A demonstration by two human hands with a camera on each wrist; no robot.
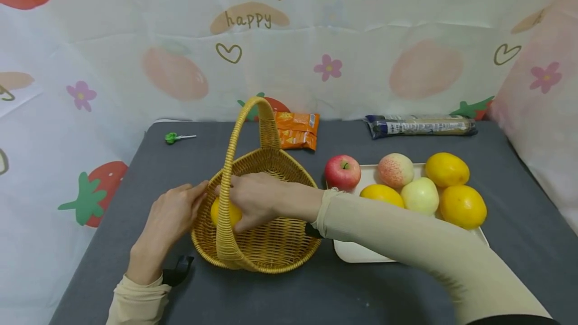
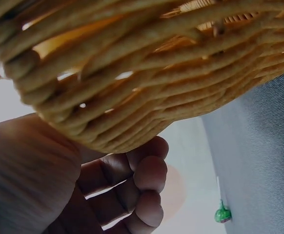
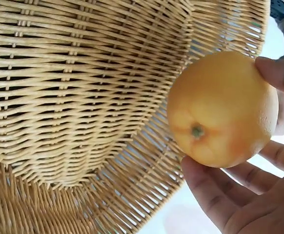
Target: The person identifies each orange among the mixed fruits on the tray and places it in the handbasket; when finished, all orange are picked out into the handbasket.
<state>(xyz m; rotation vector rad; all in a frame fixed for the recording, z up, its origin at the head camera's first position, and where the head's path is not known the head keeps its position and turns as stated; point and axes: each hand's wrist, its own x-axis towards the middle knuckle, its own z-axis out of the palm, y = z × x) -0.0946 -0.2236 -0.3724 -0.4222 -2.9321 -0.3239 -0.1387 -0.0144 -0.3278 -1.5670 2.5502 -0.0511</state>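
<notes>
My right hand (image 1: 259,197) reaches into a wicker basket (image 1: 271,250) with a tall arched handle. It holds an orange (image 3: 222,109) between thumb and fingers, low at the basket's left side. In the head view the handle partly covers the orange. At the left rim, my left hand (image 1: 173,212) grips the basket's edge. The left wrist view shows its curled fingers (image 2: 149,173) against the woven rim; the thumb is hidden there.
Right of the basket, a white tray (image 1: 361,254) carries a red apple (image 1: 343,172), a peach (image 1: 396,170), a pale green fruit (image 1: 420,196) and several yellow-orange fruits (image 1: 462,207). Behind lie an orange snack bag (image 1: 298,134), a long packet (image 1: 422,126) and a green lollipop (image 1: 171,138).
</notes>
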